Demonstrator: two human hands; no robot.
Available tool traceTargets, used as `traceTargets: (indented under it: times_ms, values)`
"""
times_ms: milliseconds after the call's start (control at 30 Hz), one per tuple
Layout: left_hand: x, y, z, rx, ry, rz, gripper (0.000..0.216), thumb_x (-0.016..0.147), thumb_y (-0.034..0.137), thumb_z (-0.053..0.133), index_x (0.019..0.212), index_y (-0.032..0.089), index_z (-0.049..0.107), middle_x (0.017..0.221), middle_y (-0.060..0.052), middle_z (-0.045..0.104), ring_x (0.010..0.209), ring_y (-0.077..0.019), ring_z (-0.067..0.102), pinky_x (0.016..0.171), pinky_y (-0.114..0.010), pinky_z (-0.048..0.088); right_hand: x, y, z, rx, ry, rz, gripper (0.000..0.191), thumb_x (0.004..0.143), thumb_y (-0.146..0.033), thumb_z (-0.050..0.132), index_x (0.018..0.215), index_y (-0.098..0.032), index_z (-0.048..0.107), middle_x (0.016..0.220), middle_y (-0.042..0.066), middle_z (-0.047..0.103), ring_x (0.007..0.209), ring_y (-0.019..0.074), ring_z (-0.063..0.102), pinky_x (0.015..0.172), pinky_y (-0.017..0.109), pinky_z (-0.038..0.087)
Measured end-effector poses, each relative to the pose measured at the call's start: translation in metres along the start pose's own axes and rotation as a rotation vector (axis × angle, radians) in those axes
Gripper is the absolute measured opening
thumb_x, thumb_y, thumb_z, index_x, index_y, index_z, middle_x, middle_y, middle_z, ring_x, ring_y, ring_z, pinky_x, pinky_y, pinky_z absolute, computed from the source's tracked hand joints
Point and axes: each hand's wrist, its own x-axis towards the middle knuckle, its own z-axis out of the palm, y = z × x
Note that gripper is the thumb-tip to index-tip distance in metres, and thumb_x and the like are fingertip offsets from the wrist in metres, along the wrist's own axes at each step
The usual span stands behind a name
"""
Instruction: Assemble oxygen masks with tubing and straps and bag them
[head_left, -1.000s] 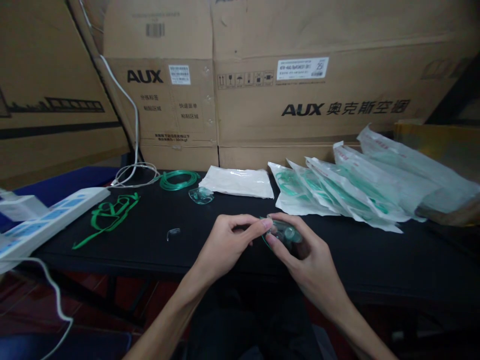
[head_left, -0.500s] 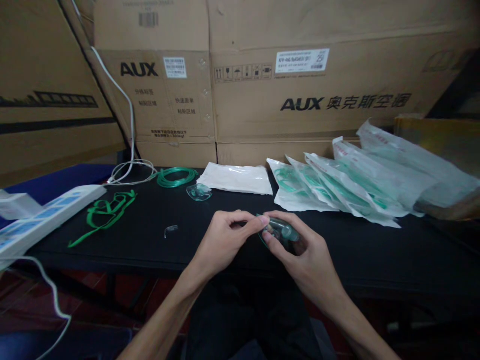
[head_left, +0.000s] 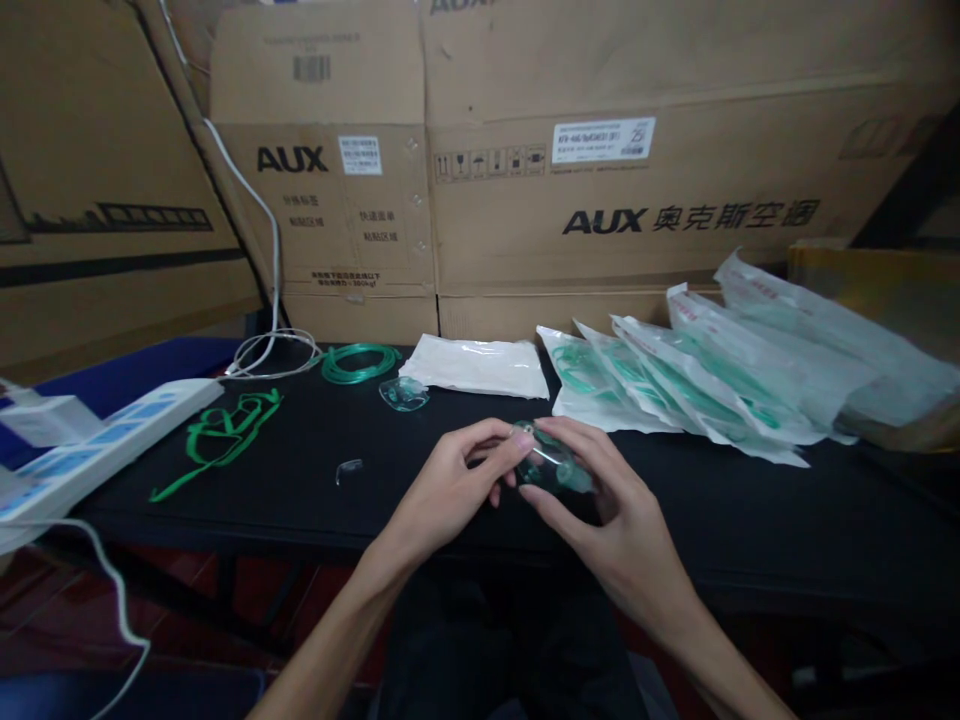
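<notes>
Both my hands meet over the front middle of the black table. My right hand cups a clear green-tinted plastic mask, fingers wrapped round it. My left hand pinches the mask's left edge between thumb and fingertips. A second clear mask piece lies farther back on the table. A small clear clip lies to the left of my left hand.
Green straps lie at the left, a coil of green tubing and a white cable at the back. A flat white pouch and several sealed bags lie right of centre. Cardboard boxes stand behind. A white power strip sits at the left.
My hands have lifted the mask slightly and turned it; the left fingers have shifted their pinch on its edge. Nothing else on the table has moved.
</notes>
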Motion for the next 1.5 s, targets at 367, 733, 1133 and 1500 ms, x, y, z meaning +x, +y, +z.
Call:
traceTargets:
  times_ms: [367,733,1133,1500]
  values:
    - [0.003,-0.009,-0.009,0.022,0.058,0.116,0.026,0.093,0.039,0.065,0.104,0.015,0.067,0.107,-0.006,0.062,0.082,-0.0134,0.06,0.065,-0.022,0.054,0.012,-0.001,-0.009,0.473,-0.05,0.427,0.023,0.084,-0.039,0.08,0.102,-0.025,0.074,0.095,0.0,0.075,0.09,0.0137,0.069,0.079,0.019,0.054]
    - [0.003,-0.01,0.006,-0.043,0.229,0.034,0.027,0.088,0.038,0.072,0.098,0.014,0.076,0.098,-0.006,0.076,0.09,-0.0186,0.07,0.073,-0.024,0.059,0.011,-0.005,-0.007,0.367,-0.036,0.362,0.017,0.088,-0.039,0.074,0.097,-0.025,0.076,0.093,0.0,0.075,0.087,0.0151,0.069,0.08,0.023,0.052]
    - [0.002,-0.008,0.006,0.012,0.204,0.062,0.029,0.088,0.041,0.072,0.097,0.014,0.079,0.091,-0.006,0.077,0.084,-0.0187,0.068,0.074,-0.027,0.056,0.008,-0.002,-0.006,0.358,0.045,0.406,0.022,0.085,-0.042,0.078,0.098,-0.024,0.083,0.092,0.004,0.08,0.091,0.0219,0.072,0.084,0.032,0.055]
    - [0.002,-0.008,0.01,-0.004,0.188,0.1,0.022,0.088,0.035,0.071,0.093,0.014,0.078,0.087,-0.005,0.076,0.08,-0.0173,0.068,0.075,-0.026,0.057,0.003,-0.005,0.002,0.082,0.237,0.149,0.011,0.089,-0.028,0.073,0.096,-0.025,0.082,0.093,0.003,0.078,0.086,0.0205,0.068,0.079,0.034,0.053]
